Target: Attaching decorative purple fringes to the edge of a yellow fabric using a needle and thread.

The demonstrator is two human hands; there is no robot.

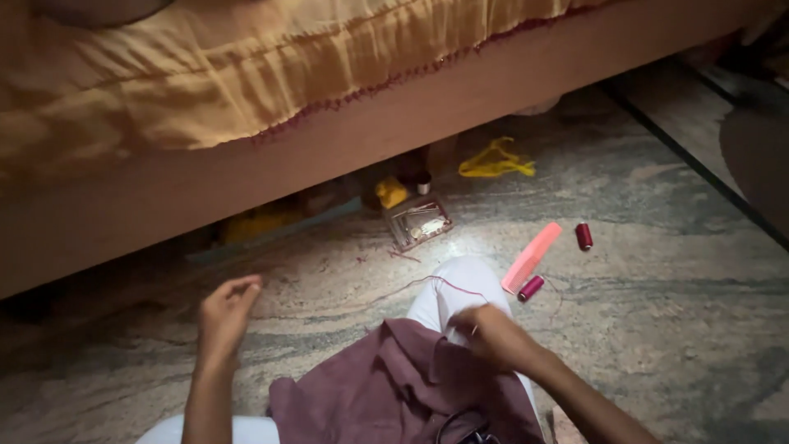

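At about eight o'clock in the view, the left hand (226,312) is raised above the floor (657,329), its fingers curled with thumb and forefinger tips pressed together; a thin maroon thread (394,289) seems to run from that grip toward the right, though whether the fingertips actually pinch it is too fine to tell. At ten o'clock, a bed (329,156) with a yellow-orange bedcover (205,82) trimmed in dark red spans the top of the view. Under the bed's edge, near twelve o'clock, a small clear box (417,222) of sewing bits sits on the floor, with a yellow lump (391,192) just beside it and a tangle of yellow thread (496,160) toward one o'clock. At six o'clock, a plum-coloured cloth (386,386) lies over the person's lap, resting against a knee in white fabric (460,288). The right hand (497,337), at about five o'clock, sits on the cloth's upper edge, its grip closed, pinching what looks like a needle (474,330) at the cloth. Farther right, near three o'clock, a pink comb (532,256) lies on the floor, with one maroon thread spool (531,288) touching its lower end and a second spool (583,236) near its upper end.
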